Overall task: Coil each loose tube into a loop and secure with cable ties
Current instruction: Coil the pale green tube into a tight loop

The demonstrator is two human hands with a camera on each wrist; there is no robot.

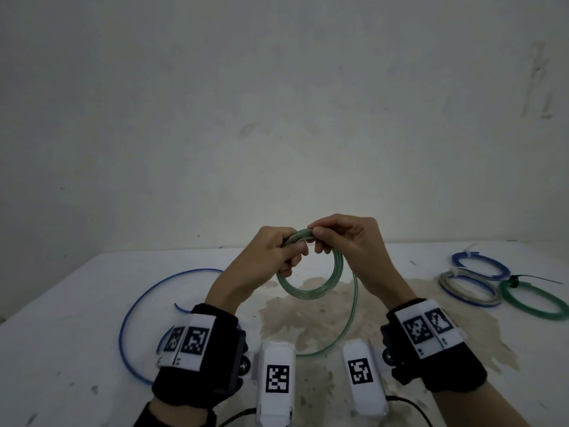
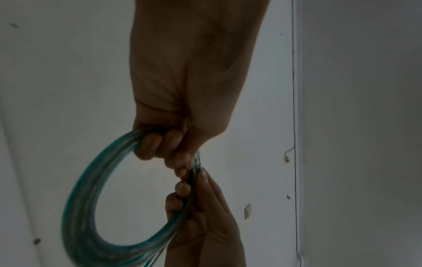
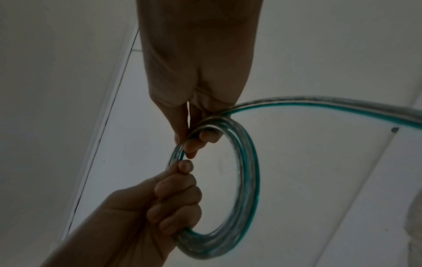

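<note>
While lifted off the table, both hands [image 1: 311,248] grip the green tube coil [image 1: 320,288].

No words, brand names or numbers can be read; the only signs are black-and-white square code markers on the wrist bands [image 1: 429,326] and on the two white blocks [image 1: 276,379] lying between them

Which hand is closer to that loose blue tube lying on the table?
Left. The left hand is raised just right of the blue tube; the right hand is farther right.
</note>
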